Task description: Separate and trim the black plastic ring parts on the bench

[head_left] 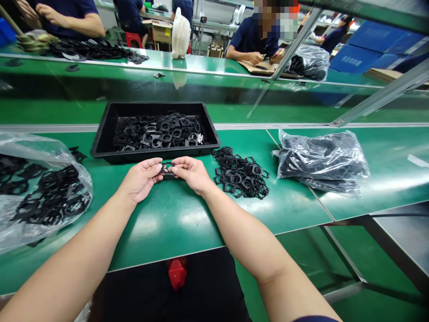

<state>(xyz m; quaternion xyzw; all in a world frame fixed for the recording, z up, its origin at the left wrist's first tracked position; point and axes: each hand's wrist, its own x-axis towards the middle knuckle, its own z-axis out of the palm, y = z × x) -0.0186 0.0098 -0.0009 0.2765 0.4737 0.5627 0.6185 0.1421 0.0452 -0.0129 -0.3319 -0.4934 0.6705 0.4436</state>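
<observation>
The loose parts (239,178) are black, the table (157,241) green.

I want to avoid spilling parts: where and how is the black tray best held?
Take the black tray by its rim, probably midway along both short ends, coming from left and right: the rim stands exposed there, while a loose pile of black parts lies near the right front corner.
</observation>
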